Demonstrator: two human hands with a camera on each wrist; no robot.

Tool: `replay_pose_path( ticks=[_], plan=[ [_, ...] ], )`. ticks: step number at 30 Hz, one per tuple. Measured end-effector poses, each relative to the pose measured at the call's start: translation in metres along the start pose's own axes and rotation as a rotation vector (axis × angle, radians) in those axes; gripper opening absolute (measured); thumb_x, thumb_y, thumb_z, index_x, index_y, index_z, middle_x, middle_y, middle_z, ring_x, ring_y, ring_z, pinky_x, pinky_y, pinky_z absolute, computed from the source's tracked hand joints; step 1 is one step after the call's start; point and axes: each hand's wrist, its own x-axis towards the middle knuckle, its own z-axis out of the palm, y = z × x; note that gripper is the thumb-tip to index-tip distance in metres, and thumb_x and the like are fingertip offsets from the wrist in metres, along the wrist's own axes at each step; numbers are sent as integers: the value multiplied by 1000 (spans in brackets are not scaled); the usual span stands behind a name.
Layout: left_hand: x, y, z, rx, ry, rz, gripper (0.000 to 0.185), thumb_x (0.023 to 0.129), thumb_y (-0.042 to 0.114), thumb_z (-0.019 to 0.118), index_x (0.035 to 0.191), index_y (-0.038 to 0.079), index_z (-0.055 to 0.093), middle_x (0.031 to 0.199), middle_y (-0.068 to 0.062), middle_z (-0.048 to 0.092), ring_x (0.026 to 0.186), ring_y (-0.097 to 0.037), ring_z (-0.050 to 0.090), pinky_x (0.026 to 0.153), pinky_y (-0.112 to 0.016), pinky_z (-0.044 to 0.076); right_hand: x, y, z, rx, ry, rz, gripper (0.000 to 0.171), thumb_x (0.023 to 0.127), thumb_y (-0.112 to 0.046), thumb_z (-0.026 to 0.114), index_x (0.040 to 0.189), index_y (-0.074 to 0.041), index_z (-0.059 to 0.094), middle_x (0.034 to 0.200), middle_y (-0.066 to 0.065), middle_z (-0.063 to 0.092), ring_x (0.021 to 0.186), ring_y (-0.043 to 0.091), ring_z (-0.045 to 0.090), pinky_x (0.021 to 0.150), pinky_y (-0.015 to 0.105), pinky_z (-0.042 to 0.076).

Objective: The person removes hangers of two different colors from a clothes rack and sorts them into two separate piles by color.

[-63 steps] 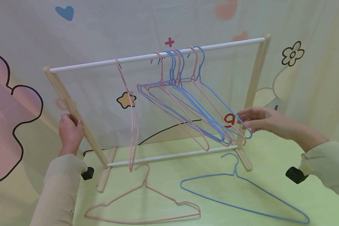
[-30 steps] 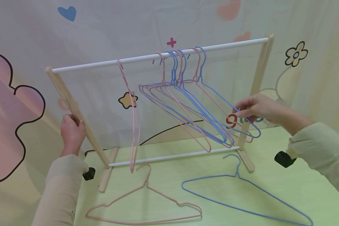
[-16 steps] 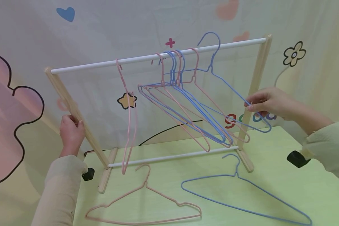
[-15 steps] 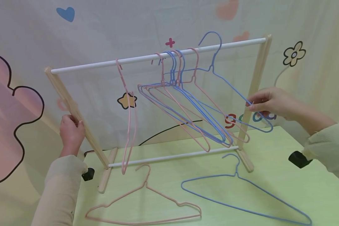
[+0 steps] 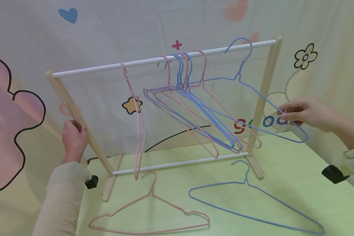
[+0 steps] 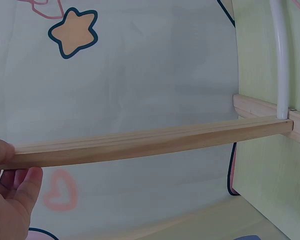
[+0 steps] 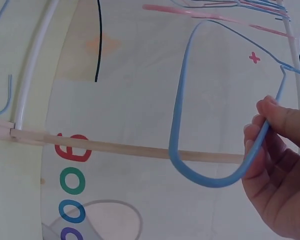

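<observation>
Head view first: the rack (image 5: 262,95) stood on a pale green table (image 5: 283,183) with a cartoon-print curtain (image 5: 32,39) right behind it. The right hand (image 5: 305,113) pinched the lower corner of a blue hanger (image 5: 253,93), held off to the rack's right end, its hook (image 5: 242,44) up at the white top rail (image 5: 106,67); I couldn't tell if the hook touched the rail. The left hand (image 5: 73,139) was wrapped around the rack's left post (image 5: 76,114). A bunch of pink and blue hangers (image 5: 191,114) hung mid-rail, overlapping so much I couldn't count them. One pink hanger (image 5: 137,124) hung alone, closer to the left post. In front of the rack lay another pink hanger (image 5: 150,213) and another blue one (image 5: 253,203), the blue one nearly running off the frame's bottom edge.

Left wrist view: only the palm and a couple of fingers (image 6: 20,192) showed, gripping the wooden post (image 6: 150,142), the hand mostly cut off by the frame's edge.

Right wrist view: fingers (image 7: 270,135) curled around the blue hanger's rounded corner (image 7: 210,175), with the curtain blurry behind it.
</observation>
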Motion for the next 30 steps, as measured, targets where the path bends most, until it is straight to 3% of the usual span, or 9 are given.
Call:
replay_pose_path(
  ticks=[3, 6, 11, 20, 25, 30],
  plan=[
    [0, 0, 0, 3, 3, 4, 32, 89, 15, 41, 111, -7, 35, 107, -25, 42, 96, -40, 43, 82, -47, 36, -5, 9, 0, 20, 28, -42, 21, 83, -5, 57, 85, -24, 66, 64, -11, 59, 56, 9, 49, 51, 22, 43],
    [0, 0, 1, 6, 8, 7, 31, 89, 15, 41, 111, -7, 36, 106, -25, 42, 95, -40, 43, 82, -47, 36, -10, 18, 2, 35, 57, -60, 28, 82, -2, 57, 81, -28, 66, 59, -8, 53, 52, 10, 45, 46, 22, 38],
    [0, 1, 1, 9, -4, 3, 32, 89, 15, 41, 112, -7, 35, 107, -25, 42, 95, -40, 42, 82, -48, 35, -18, 32, 7, 0, 88, -14, 19, 83, -3, 56, 82, -19, 67, 57, -3, 46, 49, 11, 41, 44, 24, 32],
    [0, 1, 0, 9, -24, -29, 34, 90, 16, 40, 115, -6, 34, 110, -25, 42, 98, -39, 43, 83, -47, 38, -27, 51, 17, -53, 63, 24, 12, 84, -6, 56, 89, 0, 65, 61, -7, 51, 52, 10, 41, 46, 24, 33],
    [0, 2, -1, 10, -26, -35, 34, 90, 16, 41, 115, -6, 34, 110, -25, 42, 98, -39, 43, 82, -47, 38, -32, 64, 27, -13, 6, 73, 14, 84, -7, 56, 91, 2, 64, 64, -9, 54, 54, 9, 44, 48, 23, 37],
    [0, 1, 0, 8, -22, -29, 34, 90, 16, 41, 114, -6, 34, 108, -25, 42, 97, -39, 44, 80, -46, 38, -36, 75, 36, 80, -61, 59, 12, 84, -4, 56, 90, -4, 65, 70, -13, 57, 55, 8, 47, 49, 22, 41]
  ],
)
